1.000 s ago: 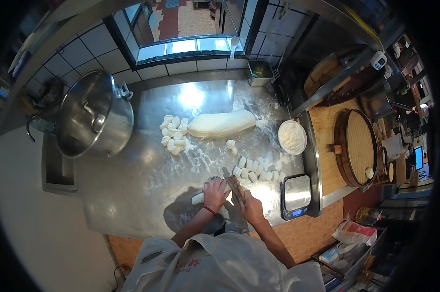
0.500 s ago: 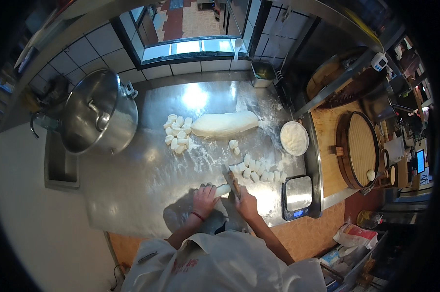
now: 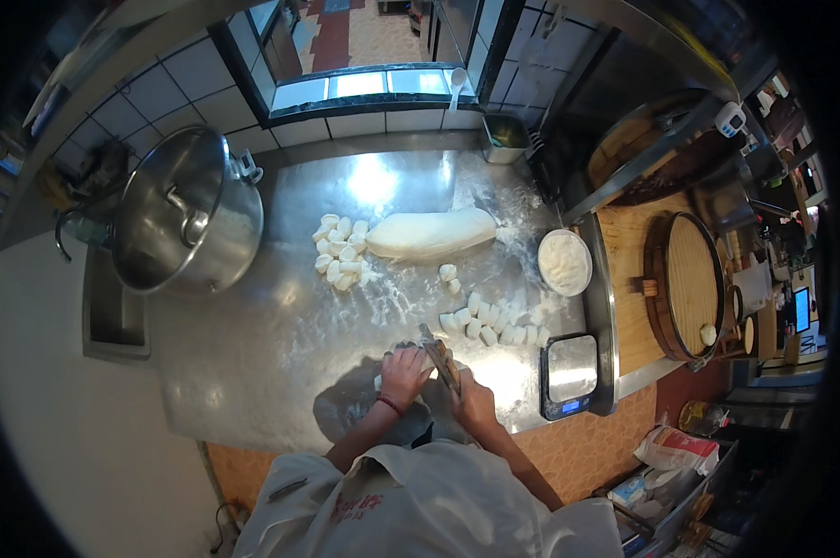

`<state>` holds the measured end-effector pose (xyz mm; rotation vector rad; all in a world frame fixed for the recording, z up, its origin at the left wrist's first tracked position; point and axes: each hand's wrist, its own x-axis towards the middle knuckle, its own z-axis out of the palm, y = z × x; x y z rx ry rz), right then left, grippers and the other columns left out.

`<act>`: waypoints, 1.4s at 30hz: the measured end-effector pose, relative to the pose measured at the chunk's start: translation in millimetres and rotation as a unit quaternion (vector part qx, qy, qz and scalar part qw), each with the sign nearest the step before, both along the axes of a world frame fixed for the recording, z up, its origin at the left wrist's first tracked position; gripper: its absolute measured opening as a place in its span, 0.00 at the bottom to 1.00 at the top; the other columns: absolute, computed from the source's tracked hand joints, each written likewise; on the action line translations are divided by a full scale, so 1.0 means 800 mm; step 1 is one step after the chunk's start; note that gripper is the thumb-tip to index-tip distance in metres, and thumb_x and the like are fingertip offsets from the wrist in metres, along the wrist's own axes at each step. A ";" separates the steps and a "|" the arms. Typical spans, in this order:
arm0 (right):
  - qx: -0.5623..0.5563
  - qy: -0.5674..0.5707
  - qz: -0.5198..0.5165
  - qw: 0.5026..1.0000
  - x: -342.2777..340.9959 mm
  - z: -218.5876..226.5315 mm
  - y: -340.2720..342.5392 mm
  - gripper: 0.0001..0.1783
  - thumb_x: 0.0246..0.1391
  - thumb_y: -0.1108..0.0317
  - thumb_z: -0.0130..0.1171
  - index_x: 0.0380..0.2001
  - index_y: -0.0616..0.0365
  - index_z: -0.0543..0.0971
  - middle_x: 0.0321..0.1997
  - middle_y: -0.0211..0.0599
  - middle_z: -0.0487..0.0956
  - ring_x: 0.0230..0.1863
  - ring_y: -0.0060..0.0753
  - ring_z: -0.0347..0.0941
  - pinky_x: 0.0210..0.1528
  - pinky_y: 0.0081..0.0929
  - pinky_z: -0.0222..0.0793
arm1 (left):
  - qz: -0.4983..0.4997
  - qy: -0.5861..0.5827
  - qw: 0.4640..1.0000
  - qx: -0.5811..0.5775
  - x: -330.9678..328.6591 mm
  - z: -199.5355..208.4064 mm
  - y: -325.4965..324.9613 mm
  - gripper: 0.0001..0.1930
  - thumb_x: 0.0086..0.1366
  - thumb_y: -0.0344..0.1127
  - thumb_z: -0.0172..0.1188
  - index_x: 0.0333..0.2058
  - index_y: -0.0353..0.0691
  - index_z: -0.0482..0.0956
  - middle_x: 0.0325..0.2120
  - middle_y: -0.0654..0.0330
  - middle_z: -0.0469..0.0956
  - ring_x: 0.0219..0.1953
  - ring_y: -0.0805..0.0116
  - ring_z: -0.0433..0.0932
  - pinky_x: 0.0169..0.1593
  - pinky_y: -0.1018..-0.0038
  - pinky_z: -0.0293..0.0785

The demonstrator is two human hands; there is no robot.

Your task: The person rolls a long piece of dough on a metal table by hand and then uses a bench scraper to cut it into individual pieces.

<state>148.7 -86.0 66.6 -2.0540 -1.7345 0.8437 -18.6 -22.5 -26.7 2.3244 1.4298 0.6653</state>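
My left hand (image 3: 405,374) lies curled over a thin dough roll (image 3: 378,382), holding it against the metal worktop; most of the roll is hidden beneath the fingers. In my right hand (image 3: 474,402) is a knife (image 3: 445,365), seen nearly edge-on at the right end of the roll. Cut dough pieces (image 3: 488,325) lie in a loose group just beyond the knife. Farther off rests a thick dough log (image 3: 431,233), with a heap of dough pieces (image 3: 342,251) at its left end. A couple of small dough lumps (image 3: 449,276) sit in front of the log.
A large steel pot (image 3: 192,219) stands at the left. On the right are a bowl of flour (image 3: 564,262), a digital scale (image 3: 568,377) and a round bamboo steamer (image 3: 691,284). A small metal container (image 3: 505,139) is at the back. Loose flour dusts the steel worktop (image 3: 243,372).
My left hand has moved right along the dough roll, close to the knife, covering the part that showed between them. The knife has turned slightly, and the view has shifted a little.
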 end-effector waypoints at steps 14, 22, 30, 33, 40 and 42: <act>0.100 0.015 -0.007 0.995 -0.015 -0.046 0.041 0.16 0.55 0.67 0.62 0.43 0.58 0.69 0.28 0.60 0.79 0.32 0.68 0.77 0.32 0.55 0.72 | 0.031 0.027 0.999 0.013 -0.055 0.000 -0.031 0.29 0.51 0.47 0.71 0.51 0.44 0.77 0.46 0.61 0.76 0.47 0.57 0.74 0.48 0.57 0.69; 0.019 0.012 0.011 1.000 -0.010 0.002 0.012 0.18 0.54 0.69 0.62 0.46 0.59 0.68 0.27 0.59 0.79 0.30 0.67 0.78 0.31 0.54 0.73 | 0.035 0.032 0.999 0.013 -0.041 0.010 -0.018 0.27 0.54 0.51 0.69 0.50 0.44 0.79 0.43 0.61 0.77 0.45 0.59 0.75 0.47 0.58 0.69; 0.038 0.011 0.031 0.999 -0.032 -0.008 -0.015 0.16 0.55 0.71 0.60 0.44 0.60 0.67 0.24 0.59 0.79 0.26 0.66 0.77 0.28 0.56 0.72 | -0.002 -0.038 0.999 -0.005 -0.043 -0.076 -0.020 0.22 0.56 0.45 0.67 0.48 0.44 0.79 0.45 0.61 0.78 0.48 0.59 0.75 0.48 0.58 0.69; 0.039 0.003 0.035 0.999 -0.035 -0.009 -0.002 0.16 0.56 0.70 0.59 0.44 0.60 0.67 0.23 0.58 0.79 0.26 0.66 0.77 0.29 0.56 0.72 | -0.007 -0.029 0.999 -0.022 -0.042 -0.072 -0.021 0.21 0.56 0.43 0.67 0.47 0.43 0.79 0.45 0.60 0.78 0.47 0.59 0.75 0.46 0.58 0.69; 0.117 -0.023 -0.030 0.992 -0.045 -0.052 0.078 0.16 0.57 0.68 0.59 0.45 0.60 0.69 0.24 0.58 0.78 0.27 0.67 0.76 0.29 0.56 0.71 | 0.021 0.034 0.999 0.004 -0.051 -0.031 -0.016 0.23 0.54 0.44 0.69 0.47 0.42 0.78 0.43 0.59 0.77 0.44 0.57 0.75 0.45 0.57 0.70; 0.102 0.000 -0.015 0.995 -0.038 -0.037 0.061 0.17 0.56 0.68 0.61 0.45 0.60 0.69 0.25 0.59 0.78 0.28 0.69 0.76 0.30 0.56 0.71 | 0.055 -0.044 0.997 0.036 -0.073 -0.018 -0.029 0.24 0.53 0.45 0.70 0.47 0.41 0.78 0.42 0.59 0.77 0.44 0.56 0.76 0.45 0.56 0.71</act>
